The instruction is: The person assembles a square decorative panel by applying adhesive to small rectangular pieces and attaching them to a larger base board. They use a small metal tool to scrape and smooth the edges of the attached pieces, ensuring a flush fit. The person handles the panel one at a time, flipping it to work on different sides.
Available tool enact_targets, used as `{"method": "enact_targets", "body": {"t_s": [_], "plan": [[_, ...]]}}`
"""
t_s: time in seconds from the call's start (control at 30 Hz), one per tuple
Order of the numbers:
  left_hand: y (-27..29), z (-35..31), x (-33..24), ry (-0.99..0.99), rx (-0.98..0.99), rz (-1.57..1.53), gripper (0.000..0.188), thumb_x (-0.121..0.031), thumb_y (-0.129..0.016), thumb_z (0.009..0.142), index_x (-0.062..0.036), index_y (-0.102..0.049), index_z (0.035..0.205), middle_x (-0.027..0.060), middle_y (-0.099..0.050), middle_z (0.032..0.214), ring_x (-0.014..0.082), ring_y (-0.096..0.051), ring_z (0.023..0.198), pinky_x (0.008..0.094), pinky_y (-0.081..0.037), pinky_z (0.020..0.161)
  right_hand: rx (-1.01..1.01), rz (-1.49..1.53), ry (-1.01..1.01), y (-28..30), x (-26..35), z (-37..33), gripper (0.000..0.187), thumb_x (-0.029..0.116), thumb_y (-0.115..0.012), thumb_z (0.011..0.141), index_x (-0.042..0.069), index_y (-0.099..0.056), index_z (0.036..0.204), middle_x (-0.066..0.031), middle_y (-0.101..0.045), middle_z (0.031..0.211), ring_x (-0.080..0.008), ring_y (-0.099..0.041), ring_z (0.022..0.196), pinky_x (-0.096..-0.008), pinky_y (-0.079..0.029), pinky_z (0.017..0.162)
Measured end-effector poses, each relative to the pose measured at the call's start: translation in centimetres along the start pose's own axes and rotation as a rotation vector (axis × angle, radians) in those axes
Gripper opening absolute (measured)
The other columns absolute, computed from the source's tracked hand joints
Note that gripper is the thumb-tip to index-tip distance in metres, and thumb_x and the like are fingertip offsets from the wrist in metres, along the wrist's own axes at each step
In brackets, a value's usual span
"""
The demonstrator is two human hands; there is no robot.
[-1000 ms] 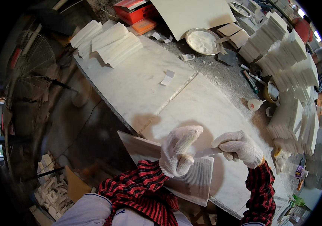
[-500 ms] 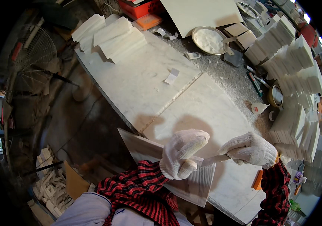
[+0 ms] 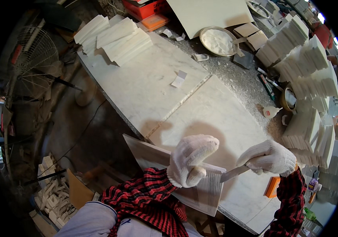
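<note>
My left hand (image 3: pixel 192 160), in a white knitted glove, hovers over or rests against a ribbed stack of thin white slabs (image 3: pixel 209 193) at the near edge of the table. Its longer fingers stretch up and to the right, with a shorter digit apart below; I see nothing held in it. My right hand (image 3: pixel 269 158), gloved the same way, is closed on a putty knife. The flat grey blade (image 3: pixel 233 173) points left and down toward the stack's top corner; the handle is hidden in the glove.
Marble slabs (image 3: pixel 216 114) form the tabletop. White tile stacks stand at the far left (image 3: pixel 123 41) and along the right (image 3: pixel 301 132). A bowl of white powder (image 3: pixel 217 41) stands at the back. An orange box (image 3: pixel 272 187) lies by my right sleeve; a wire fan (image 3: pixel 34 59) stands left.
My right hand has shifted slightly right, drawing the putty knife away from my left hand and tilting its blade further down. The left hand has stayed almost still.
</note>
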State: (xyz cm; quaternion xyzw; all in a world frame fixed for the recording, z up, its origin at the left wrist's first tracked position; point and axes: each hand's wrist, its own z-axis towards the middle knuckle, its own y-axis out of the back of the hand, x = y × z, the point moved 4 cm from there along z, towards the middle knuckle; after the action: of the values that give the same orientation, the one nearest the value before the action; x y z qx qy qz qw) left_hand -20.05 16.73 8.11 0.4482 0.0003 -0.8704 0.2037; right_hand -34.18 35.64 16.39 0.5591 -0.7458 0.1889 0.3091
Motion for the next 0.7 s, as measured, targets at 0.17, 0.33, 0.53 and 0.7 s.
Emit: {"method": "enact_targets", "body": {"t_s": [0.17, 0.33, 0.53, 0.7], "plan": [[-0.5, 0.1, -0.1, 0.03, 0.024, 0.096, 0.054, -0.044, -0.045, 0.102, -0.0021, -0.057, 0.133, 0.0157, -0.067, 0.119, 0.0345, -0.064, 0.106, 0.044, -0.05, 0.093, -0.204, 0.32, -0.007, -0.1, -2.7, -1.6, 0.022, 0.008, -0.063, 0.088, -0.002, -0.073, 0.105, -0.0025, -0.061, 0.064, -0.0068, -0.048, 0.05, -0.0229, -0.034, 0.045], [-1.1, -0.4, 0.1, 0.09, 0.067, 0.247, 0.049, -0.039, -0.041, 0.104, -0.0008, -0.055, 0.132, 0.0138, -0.068, 0.115, 0.0342, -0.065, 0.102, 0.042, -0.051, 0.09, -0.573, 0.717, 0.034, -7.3, -6.2, -2.3, 0.032, 0.013, -0.06, 0.095, -0.004, -0.064, 0.122, -0.0029, -0.063, 0.068, -0.0051, -0.051, 0.051, -0.0178, -0.037, 0.044], [-1.1, 0.0, -0.1, 0.126, 0.054, 0.26, 0.044, -0.021, -0.057, 0.095, -0.0034, -0.057, 0.135, 0.0128, -0.069, 0.115, 0.0325, -0.066, 0.099, 0.0407, -0.051, 0.089, -0.82, 1.35, 0.216, -18.6, -6.5, -1.9, 0.048, 0.018, -0.048, 0.103, -0.006, -0.04, 0.144, 0.0014, -0.056, 0.075, -0.0023, -0.044, 0.052, -0.0156, -0.037, 0.048], [-1.1, 0.2, -0.4, 0.065, 0.008, 0.28, 0.04, -0.022, -0.055, 0.097, -0.0033, -0.058, 0.133, 0.0123, -0.069, 0.115, 0.0324, -0.066, 0.1, 0.0407, -0.051, 0.089, -0.943, 1.319, 0.269, -20.3, -4.6, -0.9, 0.047, 0.011, -0.047, 0.101, -0.006, -0.042, 0.144, -0.0042, -0.061, 0.076, -0.0061, -0.05, 0.053, -0.0183, -0.039, 0.048]]}}
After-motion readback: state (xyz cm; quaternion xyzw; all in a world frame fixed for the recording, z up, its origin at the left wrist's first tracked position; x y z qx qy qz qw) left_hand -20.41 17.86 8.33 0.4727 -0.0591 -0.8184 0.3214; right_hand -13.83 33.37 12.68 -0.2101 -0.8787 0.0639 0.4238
